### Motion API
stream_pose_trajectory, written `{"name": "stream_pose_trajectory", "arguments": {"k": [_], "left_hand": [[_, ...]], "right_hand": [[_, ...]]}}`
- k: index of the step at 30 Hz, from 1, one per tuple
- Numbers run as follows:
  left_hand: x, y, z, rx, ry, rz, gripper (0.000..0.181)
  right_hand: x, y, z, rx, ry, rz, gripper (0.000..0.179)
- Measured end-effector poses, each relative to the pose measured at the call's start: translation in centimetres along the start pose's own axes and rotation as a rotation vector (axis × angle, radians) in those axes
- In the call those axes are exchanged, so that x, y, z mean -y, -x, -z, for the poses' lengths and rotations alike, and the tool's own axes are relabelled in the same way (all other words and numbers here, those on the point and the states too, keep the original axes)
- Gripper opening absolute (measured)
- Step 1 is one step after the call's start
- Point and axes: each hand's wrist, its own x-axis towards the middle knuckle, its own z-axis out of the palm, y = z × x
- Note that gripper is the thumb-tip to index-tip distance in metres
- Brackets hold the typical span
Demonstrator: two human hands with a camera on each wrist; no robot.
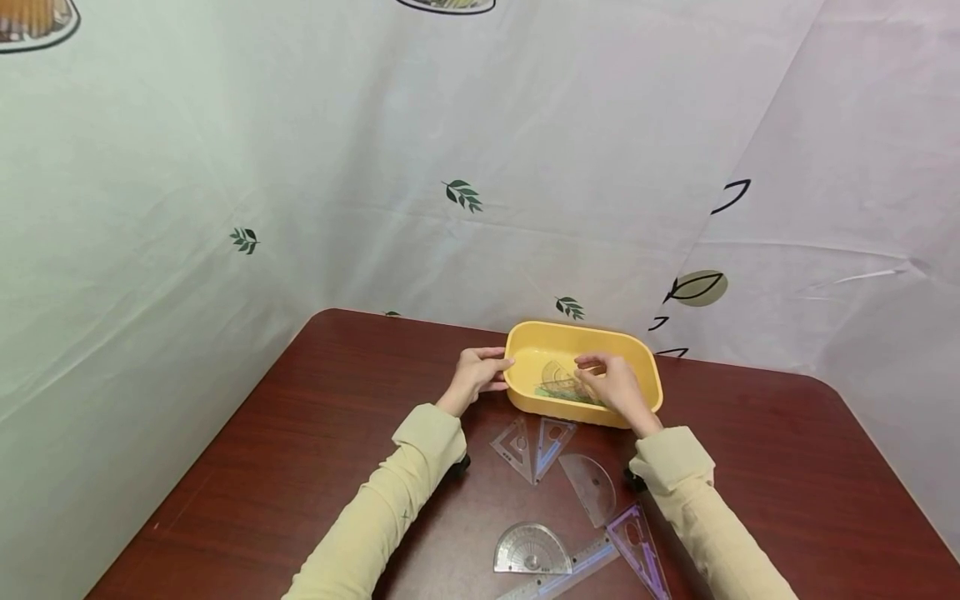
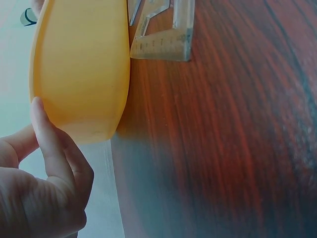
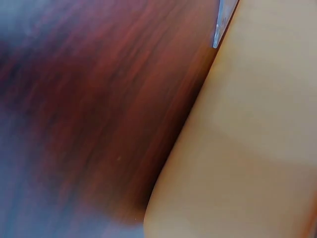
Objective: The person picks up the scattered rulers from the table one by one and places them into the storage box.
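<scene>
My left hand [image 1: 474,375] grips the left end of a yellow plastic bin [image 1: 525,402], thumb at the rim and fingers outside; the left wrist view shows this hand [image 2: 44,183] at the bin's end wall [image 2: 84,89]. Inside the bin lie a clear protractor [image 1: 555,372] and greenish transparent drawing tools [image 1: 562,394], overlapping. Over the bin's right half is my right hand [image 1: 617,387], its thumb and forefinger tips apart beside the protractor. The right wrist view shows only the bin's outer wall [image 3: 247,129], the table and a clear plastic corner; that hand is out of sight there.
In front of the bin lie two clear set squares, one plain [image 1: 516,446] and one blue-marked [image 1: 551,442], and a clear protractor [image 1: 592,487]. Nearer are another protractor [image 1: 532,550], a ruler [image 1: 558,583] and a purple set square [image 1: 637,546]. A white cloth hangs behind the table.
</scene>
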Motion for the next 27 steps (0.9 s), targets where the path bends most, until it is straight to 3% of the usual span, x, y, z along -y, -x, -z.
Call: {"name": "stream_pose_trajectory", "arguments": {"k": [9, 13, 18, 23, 27], "left_hand": [[0.0, -0.1, 0.0, 0.009, 0.003, -0.002, 0.041], [0.0, 0.0, 0.0, 0.003, 0.010, -0.005, 0.040], [0.1, 0.0, 0.2, 0.006, 0.014, -0.004, 0.040], [0.2, -0.1, 0.1, 0.001, 0.006, -0.005, 0.040], [0.1, -0.1, 0.1, 0.002, 0.009, -0.004, 0.040]], "right_hand": [[1.3, 2.0, -0.1, -0.240, 0.012, 0.243, 0.021], [2.2, 3.3, -0.6, -0.255, 0.047, 0.397, 0.018], [3.6, 4.9, -1.3, -0.065, 0.028, 0.468, 0.015], [4.2, 6.2, -1.3, 0.186, 0.075, 0.381, 0.012], [3.9, 6.6, -1.3, 0.283, 0.165, 0.343, 0.015]]}}
